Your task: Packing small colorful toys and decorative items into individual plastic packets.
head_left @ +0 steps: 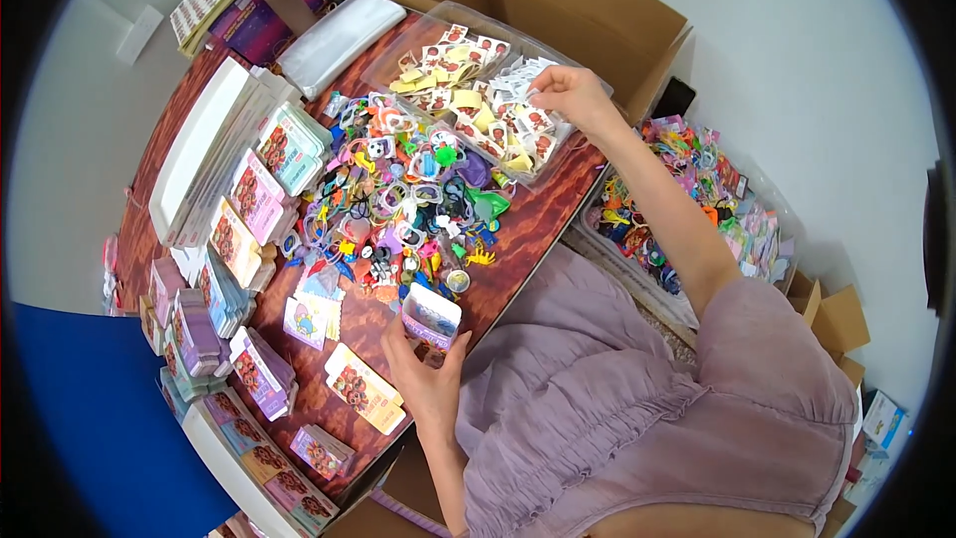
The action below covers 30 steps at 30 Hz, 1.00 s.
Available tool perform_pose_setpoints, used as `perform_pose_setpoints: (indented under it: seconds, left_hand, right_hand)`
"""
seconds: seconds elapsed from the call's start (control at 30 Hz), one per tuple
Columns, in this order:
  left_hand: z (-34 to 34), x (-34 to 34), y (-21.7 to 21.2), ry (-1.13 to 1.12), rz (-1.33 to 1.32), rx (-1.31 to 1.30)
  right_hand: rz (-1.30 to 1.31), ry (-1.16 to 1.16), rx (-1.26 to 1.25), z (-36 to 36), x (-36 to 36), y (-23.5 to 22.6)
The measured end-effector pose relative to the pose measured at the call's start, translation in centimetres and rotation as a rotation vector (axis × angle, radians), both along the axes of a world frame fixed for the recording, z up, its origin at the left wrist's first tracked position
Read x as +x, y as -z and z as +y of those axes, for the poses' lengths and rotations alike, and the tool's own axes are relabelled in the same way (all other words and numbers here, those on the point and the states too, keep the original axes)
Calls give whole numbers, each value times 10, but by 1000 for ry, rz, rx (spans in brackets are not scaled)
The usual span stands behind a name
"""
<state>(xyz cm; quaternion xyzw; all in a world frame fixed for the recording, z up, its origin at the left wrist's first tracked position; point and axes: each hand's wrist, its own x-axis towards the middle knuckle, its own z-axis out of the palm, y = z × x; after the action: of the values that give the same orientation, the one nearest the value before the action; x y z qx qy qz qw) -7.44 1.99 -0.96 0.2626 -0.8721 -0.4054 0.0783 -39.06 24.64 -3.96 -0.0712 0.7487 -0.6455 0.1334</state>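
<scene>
My left hand is wrapped round a small open-topped carton, held upright at the table's near edge; a printed lining shows inside. My right hand reaches over a clear plastic tray, its thumb and fingers pinched together beside a bunch of small white slips. Whether a slip is between the fingertips is too small to tell. Small printed cards and yellow pieces lie loose in the same tray. Between the hands spreads a heap of small colourful plastic trinkets.
A flattened carton lies left of my left hand. Stacks of folded cartons line the table's left side, beside a white box. Clear bags lie at the back. A large cardboard box and a trinket bin stand beyond the table.
</scene>
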Motion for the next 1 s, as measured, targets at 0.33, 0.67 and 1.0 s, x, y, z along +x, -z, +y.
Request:
perform_pose_setpoints:
  seconds: [0.33, 0.67, 1.0]
  left_hand:
    - [-5, 9, 4, -11, 16, -40]
    - [-4, 7, 6, 22, -12, -74]
    - [-8, 10, 7, -39, 19, 25]
  right_hand:
    - [85, -10, 23, 11, -3, 0]
    - [74, -192, 274, -1, -47, -13]
    - [159, -252, 508, -15, -79, 5]
